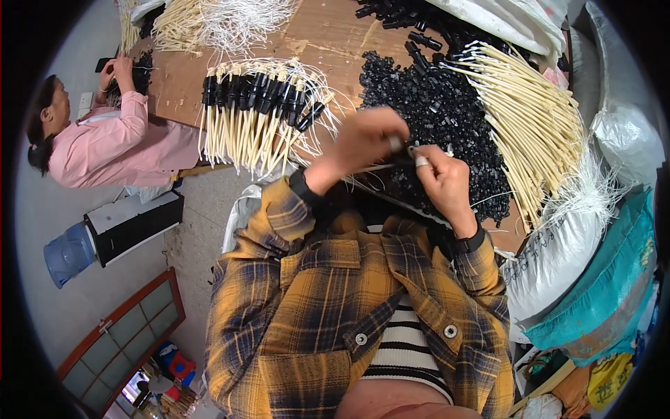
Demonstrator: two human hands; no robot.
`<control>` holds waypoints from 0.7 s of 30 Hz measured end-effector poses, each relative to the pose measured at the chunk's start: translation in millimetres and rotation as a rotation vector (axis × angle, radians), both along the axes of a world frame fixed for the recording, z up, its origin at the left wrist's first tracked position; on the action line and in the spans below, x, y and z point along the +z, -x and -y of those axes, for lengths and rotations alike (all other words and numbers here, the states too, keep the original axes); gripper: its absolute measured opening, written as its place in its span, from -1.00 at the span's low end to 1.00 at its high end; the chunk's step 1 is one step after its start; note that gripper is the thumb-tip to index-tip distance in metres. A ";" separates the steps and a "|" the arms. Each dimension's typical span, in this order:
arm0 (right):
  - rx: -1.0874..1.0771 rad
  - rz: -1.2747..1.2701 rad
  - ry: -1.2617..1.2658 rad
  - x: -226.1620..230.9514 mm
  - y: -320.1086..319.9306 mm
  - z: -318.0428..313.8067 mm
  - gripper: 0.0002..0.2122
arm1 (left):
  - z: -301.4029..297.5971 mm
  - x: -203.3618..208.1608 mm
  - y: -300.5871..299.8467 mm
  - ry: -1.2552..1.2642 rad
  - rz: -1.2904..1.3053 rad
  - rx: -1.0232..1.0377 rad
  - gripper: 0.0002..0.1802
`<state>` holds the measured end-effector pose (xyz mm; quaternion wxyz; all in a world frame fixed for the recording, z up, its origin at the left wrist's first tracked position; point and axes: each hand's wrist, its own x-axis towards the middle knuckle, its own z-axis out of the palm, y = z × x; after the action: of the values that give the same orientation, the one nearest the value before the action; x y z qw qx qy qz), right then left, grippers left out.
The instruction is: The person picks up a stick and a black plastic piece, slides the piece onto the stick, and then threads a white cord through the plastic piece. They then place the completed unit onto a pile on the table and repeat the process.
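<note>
My left hand [363, 143] and my right hand [441, 178] meet over the table edge, both pinching a thin cream cable with white wires [398, 162] between the fingertips. A small pale piece shows at the left fingertips; whether a black connector sits on the cable end is hidden. Just behind my hands lies a big pile of small black plastic connectors [440, 105]. To the left lies a row of finished cream cables with black connectors [258, 105]. To the right fans a bundle of bare cream cables [530, 119].
A brown wooden table [328, 35] carries more cable bundles at the far left. A person in a pink top [105, 143] works at its left end. White sacks [558, 258] and a teal bag [607, 286] stand at my right. A blue water jug [68, 253] stands on the floor.
</note>
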<state>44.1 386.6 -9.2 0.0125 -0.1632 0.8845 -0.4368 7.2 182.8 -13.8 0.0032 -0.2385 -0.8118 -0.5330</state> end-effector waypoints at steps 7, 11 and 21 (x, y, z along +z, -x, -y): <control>-0.099 0.126 0.106 1.2 1.4 -1.7 -0.91 | 51.8 -52.4 76.4 0.485 -0.407 0.352 -0.75; -0.145 0.171 0.137 -0.3 2.7 -12.1 -0.92 | 52.9 -50.3 74.9 0.610 -0.080 0.356 -0.84; -0.174 0.203 0.157 -1.1 8.3 -14.3 -0.91 | 53.9 -51.7 73.9 0.618 -0.020 0.481 -0.69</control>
<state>35.8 401.0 -10.3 0.0511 -0.0414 0.8526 -0.5184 -66.7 128.9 -65.5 0.0641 -0.0363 -0.9666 -0.2453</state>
